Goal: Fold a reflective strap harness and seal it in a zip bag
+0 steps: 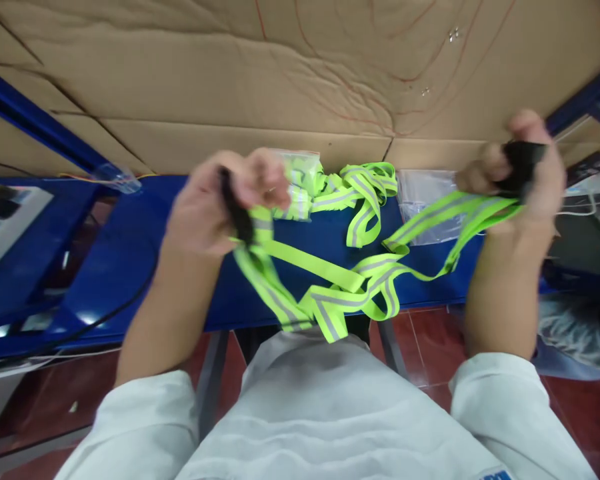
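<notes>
My left hand [230, 193] is raised above the blue table, its fingers closed on a black end of a neon-yellow reflective strap [353, 300] with a silver stripe. Over to the right, my right hand [520, 170] grips another black piece [523, 168] joined to the strap. Between the hands the strap hangs in loose loops and tangles across the table's front edge. Both hands are somewhat blurred. Behind the strap lie a second bundle of the same strap [367, 193] and a clear plastic bag [300, 183] with yellow strap in it.
An upright cardboard panel [205, 87] backs the blue table [180, 193]. Flat clear plastic bags [425, 200] lie near my right hand. A clear plastic cup [117, 179] and a black cable [105, 320] are at left. A person's head [580, 327] shows at the right.
</notes>
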Demonstrator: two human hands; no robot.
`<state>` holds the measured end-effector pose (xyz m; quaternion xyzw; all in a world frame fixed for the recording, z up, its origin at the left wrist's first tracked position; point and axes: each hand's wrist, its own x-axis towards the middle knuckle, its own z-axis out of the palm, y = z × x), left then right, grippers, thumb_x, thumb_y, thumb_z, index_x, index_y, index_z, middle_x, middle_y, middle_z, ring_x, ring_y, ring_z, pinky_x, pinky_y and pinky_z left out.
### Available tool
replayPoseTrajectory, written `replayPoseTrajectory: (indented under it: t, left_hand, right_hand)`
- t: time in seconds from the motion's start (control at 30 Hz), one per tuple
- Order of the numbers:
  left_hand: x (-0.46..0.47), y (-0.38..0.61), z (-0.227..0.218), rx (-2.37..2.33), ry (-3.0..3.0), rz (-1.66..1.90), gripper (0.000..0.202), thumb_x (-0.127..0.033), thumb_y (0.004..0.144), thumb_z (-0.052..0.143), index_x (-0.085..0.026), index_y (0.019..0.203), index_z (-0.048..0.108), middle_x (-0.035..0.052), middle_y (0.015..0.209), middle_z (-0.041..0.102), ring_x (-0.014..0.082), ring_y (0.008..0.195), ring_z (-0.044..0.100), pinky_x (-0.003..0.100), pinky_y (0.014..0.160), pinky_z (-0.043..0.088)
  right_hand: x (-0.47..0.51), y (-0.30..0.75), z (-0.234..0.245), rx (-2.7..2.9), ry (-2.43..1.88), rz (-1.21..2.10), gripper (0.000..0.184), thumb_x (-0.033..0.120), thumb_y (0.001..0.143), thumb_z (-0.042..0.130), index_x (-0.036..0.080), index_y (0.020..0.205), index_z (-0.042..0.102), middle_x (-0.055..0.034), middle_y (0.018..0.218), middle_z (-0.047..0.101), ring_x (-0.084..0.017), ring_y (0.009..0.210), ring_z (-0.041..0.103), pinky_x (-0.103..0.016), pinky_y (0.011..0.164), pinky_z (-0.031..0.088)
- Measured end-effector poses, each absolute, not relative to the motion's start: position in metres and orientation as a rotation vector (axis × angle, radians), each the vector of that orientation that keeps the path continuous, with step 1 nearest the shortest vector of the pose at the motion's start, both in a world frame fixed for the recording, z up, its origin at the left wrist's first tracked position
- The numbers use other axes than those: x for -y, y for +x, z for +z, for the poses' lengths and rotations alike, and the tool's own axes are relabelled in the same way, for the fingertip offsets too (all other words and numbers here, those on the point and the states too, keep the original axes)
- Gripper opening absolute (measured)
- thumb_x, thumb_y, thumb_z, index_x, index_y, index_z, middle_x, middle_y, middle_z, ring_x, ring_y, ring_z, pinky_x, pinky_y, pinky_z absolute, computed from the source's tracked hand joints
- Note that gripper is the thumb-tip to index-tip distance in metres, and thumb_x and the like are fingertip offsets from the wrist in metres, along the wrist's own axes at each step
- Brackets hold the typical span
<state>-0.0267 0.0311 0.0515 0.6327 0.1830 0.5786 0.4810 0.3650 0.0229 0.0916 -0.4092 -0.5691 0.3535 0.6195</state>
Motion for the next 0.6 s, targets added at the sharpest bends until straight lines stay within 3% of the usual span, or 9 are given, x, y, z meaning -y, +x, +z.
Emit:
replayPoseTrajectory:
  t: [0.03, 0.1, 0.17, 0.23, 0.3, 0.43, 0.53, 0.6]
  left_hand:
    - [-0.028, -0.006, 0.055, -0.356, 1.632, 1.313, 0.039, -0.058, 0.082, 0.085, -0.025, 0.069, 0.07, 0.0044, 0.119, 0.074, 0.0252, 0.107, 0.074, 0.044, 0.086, 0.067]
    - [-0.022, 0.026, 0.062, -0.281, 1.746, 1.247, 0.026, -0.052, 0.094, 0.076, -0.028, 0.083, 0.078, -0.0017, 0.151, 0.063, 0.028, 0.143, 0.061, 0.047, 0.11, 0.061]
    - [-0.021, 0.044, 0.064, -0.341, 1.798, 1.293, 0.03, -0.058, 0.092, 0.077, -0.028, 0.087, 0.079, -0.0005, 0.153, 0.062, 0.0301, 0.151, 0.053, 0.051, 0.118, 0.057]
    - [-0.023, 0.052, 0.058, -0.446, 1.772, 1.402, 0.039, -0.066, 0.084, 0.08, -0.027, 0.082, 0.078, 0.0051, 0.136, 0.072, 0.0308, 0.145, 0.059, 0.052, 0.114, 0.06]
    - [-0.027, 0.053, 0.046, -0.499, 1.699, 1.484, 0.041, -0.068, 0.083, 0.08, -0.027, 0.081, 0.077, 0.007, 0.117, 0.076, 0.0291, 0.134, 0.067, 0.05, 0.11, 0.062]
    - [-0.027, 0.053, 0.02, -0.474, 1.625, 1.457, 0.029, -0.059, 0.088, 0.08, -0.029, 0.09, 0.082, 0.0049, 0.106, 0.076, 0.0245, 0.115, 0.073, 0.043, 0.104, 0.061]
    - [-0.024, 0.053, 0.014, -0.585, 1.661, 1.536, 0.025, -0.053, 0.089, 0.082, -0.029, 0.09, 0.084, 0.003, 0.094, 0.075, 0.0204, 0.098, 0.073, 0.038, 0.091, 0.061]
    - [-0.023, 0.052, 0.017, -0.708, 1.671, 1.694, 0.024, -0.052, 0.09, 0.081, -0.028, 0.089, 0.084, 0.0023, 0.09, 0.074, 0.0195, 0.093, 0.071, 0.037, 0.09, 0.059]
  right_hand:
    - [-0.027, 0.337, 0.093, 1.394, -0.885, 0.907, 0.057, 0.067, 0.062, 0.085, 0.034, 0.089, 0.047, 0.0141, 0.048, 0.036, -0.009, 0.033, 0.023, -0.03, 0.039, 0.019]
    - [-0.03, 0.286, 0.095, 1.519, -0.699, 1.056, 0.05, 0.068, 0.078, 0.078, 0.032, 0.093, 0.048, 0.0103, 0.057, 0.05, -0.011, 0.038, 0.037, -0.029, 0.038, 0.03]
    - [-0.028, 0.246, 0.094, 1.594, -0.584, 0.983, 0.037, 0.063, 0.093, 0.07, 0.031, 0.102, 0.054, 0.0038, 0.081, 0.063, -0.015, 0.059, 0.057, -0.032, 0.053, 0.05]
    - [-0.025, 0.221, 0.092, 1.641, -0.582, 0.805, 0.033, 0.062, 0.096, 0.066, 0.031, 0.101, 0.054, 0.0006, 0.092, 0.063, -0.019, 0.076, 0.064, -0.037, 0.07, 0.06]
    - [-0.023, 0.21, 0.086, 1.636, -0.711, 0.595, 0.033, 0.065, 0.101, 0.056, 0.032, 0.097, 0.054, -0.0021, 0.098, 0.064, -0.024, 0.09, 0.067, -0.043, 0.085, 0.063]
    - [-0.032, 0.214, 0.071, 1.758, -1.03, 0.23, 0.046, 0.072, 0.104, 0.04, 0.036, 0.096, 0.067, -0.0052, 0.118, 0.067, -0.031, 0.123, 0.063, -0.055, 0.114, 0.054]
    - [-0.041, 0.225, 0.062, 1.836, -0.989, 0.227, 0.054, 0.076, 0.102, 0.041, 0.035, 0.088, 0.074, -0.0055, 0.112, 0.07, -0.031, 0.118, 0.065, -0.057, 0.112, 0.054]
    - [-0.039, 0.23, 0.059, 1.751, -0.939, 0.291, 0.057, 0.073, 0.105, 0.037, 0.033, 0.093, 0.076, -0.0054, 0.108, 0.073, -0.029, 0.11, 0.069, -0.054, 0.107, 0.057]
